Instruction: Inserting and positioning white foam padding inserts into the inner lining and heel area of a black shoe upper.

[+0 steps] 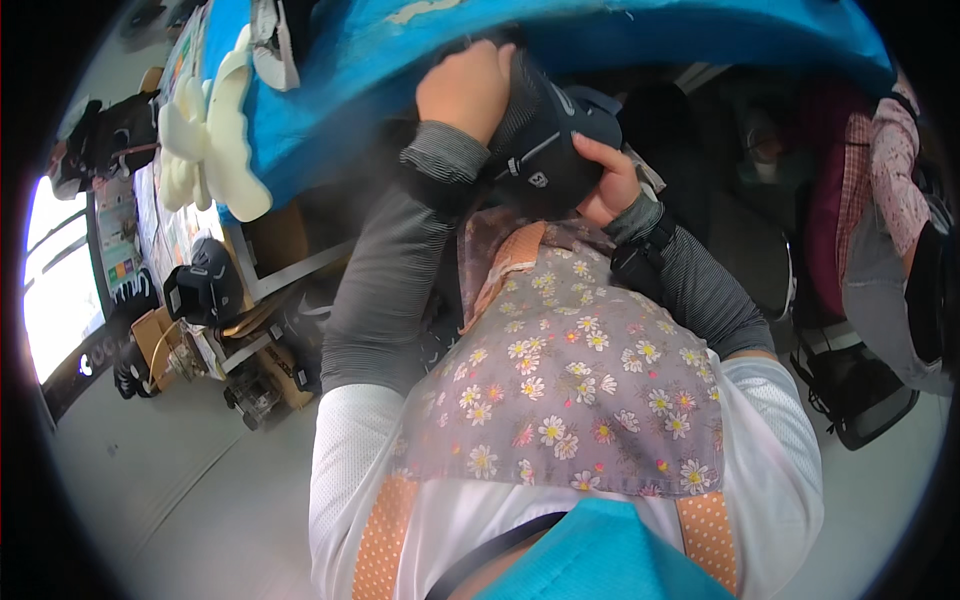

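A black fabric item [545,150] with a mesh-like part, a thin light stripe and a small pale badge is held over my lap, close to the edge of the blue-covered table [330,110]. Its exact kind cannot be made out. My left hand [465,90] is closed on its upper left edge, with the fingertips hidden behind it. On the other side my right hand [608,182] grips it, the thumb lying on top and the other fingers mostly out of sight underneath.
Cream-white foam-like pieces [232,140] hang at the table's left corner, near a grey shoe-like item [272,45] with a pale edge. Lower left is a black item [205,283] beside a metal frame. Another person's sleeve [897,165] shows at the right, near a black chair-like object [870,405].
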Demonstrator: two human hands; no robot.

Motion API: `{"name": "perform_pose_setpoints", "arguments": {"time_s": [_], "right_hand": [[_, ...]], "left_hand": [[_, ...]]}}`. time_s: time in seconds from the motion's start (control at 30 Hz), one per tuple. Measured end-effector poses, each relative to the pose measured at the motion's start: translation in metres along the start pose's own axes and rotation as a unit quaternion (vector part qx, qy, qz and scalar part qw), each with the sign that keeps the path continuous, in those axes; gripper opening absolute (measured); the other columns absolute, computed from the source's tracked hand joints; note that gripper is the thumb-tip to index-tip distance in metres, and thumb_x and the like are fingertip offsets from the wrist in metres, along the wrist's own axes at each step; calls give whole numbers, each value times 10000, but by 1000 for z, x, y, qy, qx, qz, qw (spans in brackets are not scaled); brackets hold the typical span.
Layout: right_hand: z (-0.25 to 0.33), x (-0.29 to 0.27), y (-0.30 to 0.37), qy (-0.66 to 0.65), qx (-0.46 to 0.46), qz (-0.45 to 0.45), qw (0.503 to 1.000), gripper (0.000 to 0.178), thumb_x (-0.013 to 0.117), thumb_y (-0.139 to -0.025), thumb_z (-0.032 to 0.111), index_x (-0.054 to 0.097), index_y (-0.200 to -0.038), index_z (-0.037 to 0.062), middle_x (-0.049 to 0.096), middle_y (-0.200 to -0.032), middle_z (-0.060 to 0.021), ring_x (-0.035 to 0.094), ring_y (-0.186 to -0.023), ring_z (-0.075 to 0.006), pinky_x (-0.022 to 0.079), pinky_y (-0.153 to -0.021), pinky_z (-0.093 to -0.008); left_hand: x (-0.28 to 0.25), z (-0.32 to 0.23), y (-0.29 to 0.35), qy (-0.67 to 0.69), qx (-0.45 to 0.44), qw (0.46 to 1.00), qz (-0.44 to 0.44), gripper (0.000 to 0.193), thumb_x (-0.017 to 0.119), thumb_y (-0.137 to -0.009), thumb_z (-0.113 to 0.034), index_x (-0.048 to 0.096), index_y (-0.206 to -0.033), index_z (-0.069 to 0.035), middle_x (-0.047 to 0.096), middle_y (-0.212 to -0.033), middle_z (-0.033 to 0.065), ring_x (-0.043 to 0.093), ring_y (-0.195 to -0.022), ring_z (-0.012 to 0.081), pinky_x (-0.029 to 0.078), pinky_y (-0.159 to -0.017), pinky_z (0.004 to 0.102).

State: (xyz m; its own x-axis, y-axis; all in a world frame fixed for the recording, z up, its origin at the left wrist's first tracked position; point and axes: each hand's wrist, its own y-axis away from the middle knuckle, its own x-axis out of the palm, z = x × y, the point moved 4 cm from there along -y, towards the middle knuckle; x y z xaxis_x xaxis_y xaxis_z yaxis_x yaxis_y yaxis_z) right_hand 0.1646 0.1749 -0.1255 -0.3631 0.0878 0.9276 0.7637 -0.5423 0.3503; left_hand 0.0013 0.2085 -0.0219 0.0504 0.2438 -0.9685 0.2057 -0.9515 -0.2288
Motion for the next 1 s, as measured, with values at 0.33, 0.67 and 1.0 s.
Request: {"name": "perform_pose_setpoints", "arguments": {"time_s": [0.33, 0.67, 1.0], "right_hand": [[10, -9, -12, 67, -38, 11, 997, 389, 562, -936, 184, 530, -1252, -41, 614, -1206, -185, 624, -1084, -298, 495, -981, -408], [-1, -2, -3, -31, 32, -14, 999, 274, 631, -893, 141, 629, -1122, -10, 681, -1053, -135, 671, -932, -240, 542, -878, -378], [1, 5, -1, 5, 17, 32, 999, 225, 620, -904, 136, 653, -1063, -20, 690, -1014, -127, 675, -920, -233, 549, -869, -367]], "left_hand": [[48, 25, -11, 42, -40, 991, 119, 349, 466, -964, -340, 680, -940, -66, 673, -849, 204, 645, -797, 396, 522, -724, 485], [89, 40, -2, 27, 29, 995, 92, 196, 522, -874, -149, 653, -878, -3, 660, -809, 231, 638, -775, 403, 515, -707, 476], [28, 17, -8, 28, -70, 994, 78, 380, 474, -937, -353, 698, -879, -51, 683, -867, 205, 652, -845, 401, 519, -754, 483]]}}
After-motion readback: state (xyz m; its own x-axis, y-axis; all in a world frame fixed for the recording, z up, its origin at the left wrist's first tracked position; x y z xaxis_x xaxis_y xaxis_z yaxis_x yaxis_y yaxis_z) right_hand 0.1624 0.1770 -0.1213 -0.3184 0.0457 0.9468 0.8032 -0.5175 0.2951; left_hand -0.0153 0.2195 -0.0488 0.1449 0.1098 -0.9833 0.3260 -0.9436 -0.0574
